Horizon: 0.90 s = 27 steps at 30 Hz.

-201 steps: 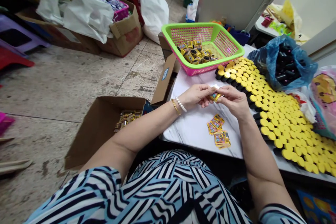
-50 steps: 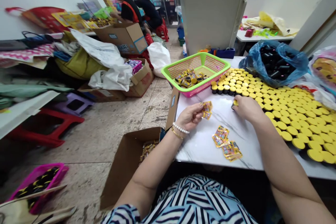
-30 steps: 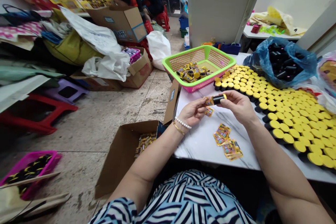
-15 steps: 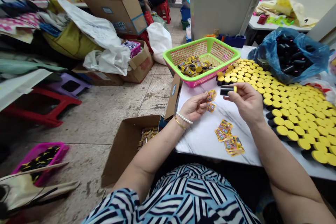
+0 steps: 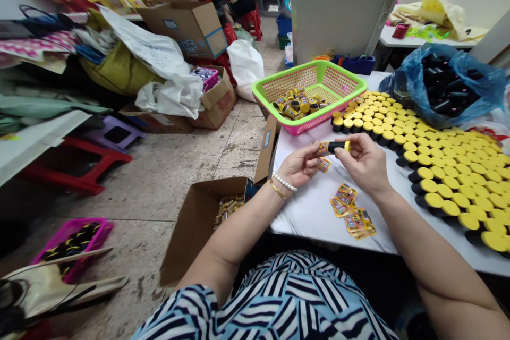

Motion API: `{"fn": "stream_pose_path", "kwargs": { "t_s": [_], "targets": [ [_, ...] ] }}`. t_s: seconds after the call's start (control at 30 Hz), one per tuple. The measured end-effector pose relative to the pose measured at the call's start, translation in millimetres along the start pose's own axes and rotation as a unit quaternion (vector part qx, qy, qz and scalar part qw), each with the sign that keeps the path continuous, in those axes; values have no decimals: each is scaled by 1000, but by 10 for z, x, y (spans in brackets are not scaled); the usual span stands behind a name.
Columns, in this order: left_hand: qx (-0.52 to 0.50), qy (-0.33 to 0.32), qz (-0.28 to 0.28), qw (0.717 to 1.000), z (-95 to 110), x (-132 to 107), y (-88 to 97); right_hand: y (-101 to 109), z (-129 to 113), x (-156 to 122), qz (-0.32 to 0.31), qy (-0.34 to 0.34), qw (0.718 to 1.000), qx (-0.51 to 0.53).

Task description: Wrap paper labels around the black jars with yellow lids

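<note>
Both my hands are raised over a white marble-patterned table (image 5: 306, 218). My right hand (image 5: 362, 162) pinches the yellow-capped end of a black tube (image 5: 338, 146). My left hand (image 5: 300, 166) holds its other end, where a small printed yellow packet (image 5: 323, 149) meets the tube. Another small packet (image 5: 324, 165) sits just below my left fingertips. A loose pile of similar packets (image 5: 353, 213) lies on the table nearer me. Many yellow-capped black tubes (image 5: 450, 180) stand in tight rows to the right.
A green and pink basket (image 5: 308, 96) holds labelled tubes at the table's far end. A blue plastic bag (image 5: 442, 85) holds black tubes. An open cardboard box (image 5: 199, 228) with gold packets stands on the floor at left. Two seated people work in the background.
The tube has moved from my right hand alone to between both hands, with the packet now against its left end. The view has shifted slightly.
</note>
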<state>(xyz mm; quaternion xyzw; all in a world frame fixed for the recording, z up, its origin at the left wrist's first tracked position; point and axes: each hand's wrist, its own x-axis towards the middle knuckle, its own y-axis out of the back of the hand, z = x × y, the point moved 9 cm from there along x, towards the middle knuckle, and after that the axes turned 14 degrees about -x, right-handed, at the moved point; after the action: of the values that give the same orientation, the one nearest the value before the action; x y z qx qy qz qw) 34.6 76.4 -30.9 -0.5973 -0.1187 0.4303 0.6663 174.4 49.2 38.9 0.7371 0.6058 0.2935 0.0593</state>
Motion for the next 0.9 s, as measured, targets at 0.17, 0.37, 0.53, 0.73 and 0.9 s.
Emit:
{"fn": "stream_pose_path", "kwargs": {
  "t_s": [0.17,0.37,0.53,0.73,0.9],
  "targets": [
    [7,-13,6,1000,24,8,10,3,-153,-48,-27,67,995,-69],
    [69,-92,5,993,143,-29,15,81,-288,-23,-10,123,985,-119],
    [139,-222,-6,965,344,-128,-9,175,-167,56,9,90,995,-39],
    [199,-140,-101,965,175,-73,-148,-8,-189,45,-63,131,987,-67],
    [230,-172,-80,955,198,-18,-82,-6,-265,31,-58,178,977,-106]
  ]
}}
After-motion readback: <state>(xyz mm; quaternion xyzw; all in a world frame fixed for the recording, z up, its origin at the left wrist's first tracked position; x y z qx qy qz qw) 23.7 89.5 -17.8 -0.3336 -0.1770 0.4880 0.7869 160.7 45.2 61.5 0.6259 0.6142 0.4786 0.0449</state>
